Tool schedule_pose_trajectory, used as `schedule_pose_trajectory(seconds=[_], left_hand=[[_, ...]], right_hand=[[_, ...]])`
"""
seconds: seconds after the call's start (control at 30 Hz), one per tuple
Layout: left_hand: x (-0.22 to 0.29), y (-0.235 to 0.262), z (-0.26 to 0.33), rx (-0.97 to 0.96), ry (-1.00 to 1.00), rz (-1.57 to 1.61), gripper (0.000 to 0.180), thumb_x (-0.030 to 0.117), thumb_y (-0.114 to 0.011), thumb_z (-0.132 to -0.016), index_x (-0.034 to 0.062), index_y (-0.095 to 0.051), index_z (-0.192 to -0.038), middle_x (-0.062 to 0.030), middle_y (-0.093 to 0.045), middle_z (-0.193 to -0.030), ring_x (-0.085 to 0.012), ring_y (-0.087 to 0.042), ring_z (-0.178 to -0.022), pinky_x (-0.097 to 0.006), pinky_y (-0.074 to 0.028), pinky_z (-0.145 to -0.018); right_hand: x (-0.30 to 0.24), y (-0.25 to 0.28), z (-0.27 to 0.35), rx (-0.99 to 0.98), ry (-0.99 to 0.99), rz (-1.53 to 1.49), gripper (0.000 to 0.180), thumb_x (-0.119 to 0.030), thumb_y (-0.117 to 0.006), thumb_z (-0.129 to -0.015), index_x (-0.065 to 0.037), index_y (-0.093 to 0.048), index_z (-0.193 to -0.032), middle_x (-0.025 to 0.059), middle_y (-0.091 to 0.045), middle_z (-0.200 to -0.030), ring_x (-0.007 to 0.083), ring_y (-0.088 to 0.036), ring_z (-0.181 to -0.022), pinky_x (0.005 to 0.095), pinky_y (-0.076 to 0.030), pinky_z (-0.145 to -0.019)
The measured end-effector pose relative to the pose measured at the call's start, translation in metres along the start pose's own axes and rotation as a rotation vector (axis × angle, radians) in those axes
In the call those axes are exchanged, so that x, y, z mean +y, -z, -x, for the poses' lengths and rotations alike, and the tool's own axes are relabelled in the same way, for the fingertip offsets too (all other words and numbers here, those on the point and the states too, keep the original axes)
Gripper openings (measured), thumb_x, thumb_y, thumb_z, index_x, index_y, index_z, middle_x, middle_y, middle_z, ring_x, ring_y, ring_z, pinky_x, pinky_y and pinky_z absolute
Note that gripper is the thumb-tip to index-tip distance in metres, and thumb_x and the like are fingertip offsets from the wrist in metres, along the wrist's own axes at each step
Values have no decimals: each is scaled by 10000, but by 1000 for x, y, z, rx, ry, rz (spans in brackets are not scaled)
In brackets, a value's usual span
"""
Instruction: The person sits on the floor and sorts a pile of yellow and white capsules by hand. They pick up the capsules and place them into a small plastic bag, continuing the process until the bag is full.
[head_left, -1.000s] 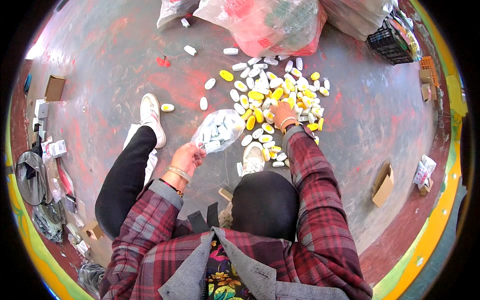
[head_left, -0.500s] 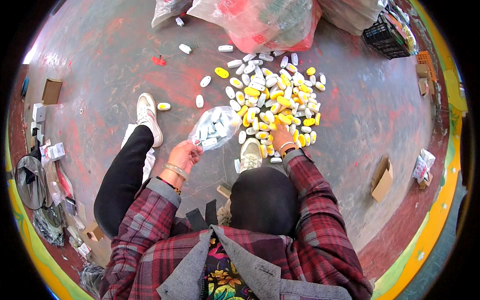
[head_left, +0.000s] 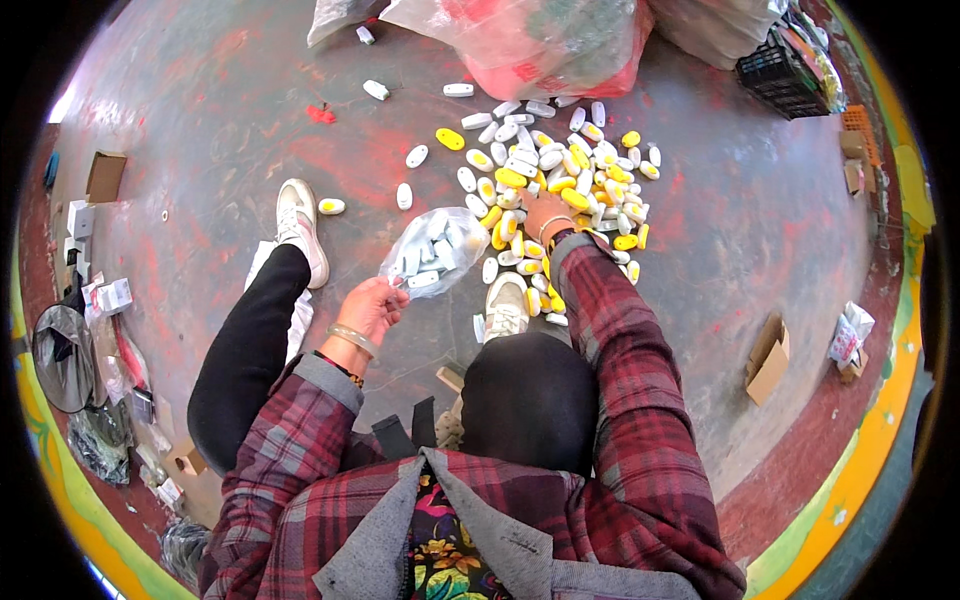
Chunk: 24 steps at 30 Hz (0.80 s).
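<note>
**A:** What is at the far left, out beyond the left hand?

**B:** Small cardboard boxes (head_left: 104,176) and packets lie along the floor's (head_left: 200,130) edge, well apart from the hand. Nearer in, a white shoe (head_left: 298,226) rests on the floor, with one stray yellow-and-white piece (head_left: 331,206) just beside it.

**A:** And the left hand itself?

**B:** The left hand (head_left: 372,306) is closed, pinching the mouth of a clear plastic bag (head_left: 434,250). The bag hangs just above and to the right of the hand, part filled with white oval pieces.

**A:** What lies to the right of the bag?

**B:** The right hand (head_left: 546,212) reaches forward into a pile of small white and yellow oval pieces (head_left: 560,180) spread on the floor. Its fingers curl down onto the pieces; whether it grips one I cannot tell. Behind the pile sit large clear sacks (head_left: 540,40), and a black crate (head_left: 785,75) stands far right.

**A:** How would this step go well?

**B:** I judge the bag mouth should be held open and close to the pile, so the right hand travels little. Picking only white pieces, if matching the bag's contents matters, and gripping the bag firmly would keep it from spilling.
</note>
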<state>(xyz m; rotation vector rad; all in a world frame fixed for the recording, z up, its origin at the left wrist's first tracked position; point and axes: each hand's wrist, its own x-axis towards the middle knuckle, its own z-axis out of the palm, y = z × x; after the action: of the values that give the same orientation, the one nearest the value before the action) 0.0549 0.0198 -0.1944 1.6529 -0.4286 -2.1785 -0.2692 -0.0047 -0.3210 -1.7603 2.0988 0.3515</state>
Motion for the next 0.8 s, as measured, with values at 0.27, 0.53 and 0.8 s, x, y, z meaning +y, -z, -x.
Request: schedule_pose_trajectory(seconds=[0.27, 0.53, 0.8], left_hand=[[0, 3, 0, 5, -3, 6, 203, 121, -495, -796, 16, -505, -969, -50, -551, -738, -131, -526, -669, -232, -409, -562], [0, -3, 2, 8, -5, -5, 144, 129, -490, -792, 62, -531, -913, -16, -572, -712, -105, -538, -656, -220, -403, -553], [0, -1, 3, 25, 0, 2, 145, 122, -499, -783, 59, -529, -911, -19, -570, -707, -109, -533, -644, -222, -400, -554]], right_hand=[[11, -15, -8, -173, -29, -4, 309, -131, -456, -780, -106, -487, -1086, 188, -531, -1064, 334, -469, -1046, 393, -391, -869], [46, -45, 38, 56, -337, -256, 204, -211, -484, -755, -65, -587, -853, 213, -591, -845, 363, -562, -838, 444, -445, -731], [58, -53, 73, -2, -479, -235, 251, -252, -512, -723, -27, -613, -768, 179, -608, -808, 359, -573, -785, 437, -454, -693]])
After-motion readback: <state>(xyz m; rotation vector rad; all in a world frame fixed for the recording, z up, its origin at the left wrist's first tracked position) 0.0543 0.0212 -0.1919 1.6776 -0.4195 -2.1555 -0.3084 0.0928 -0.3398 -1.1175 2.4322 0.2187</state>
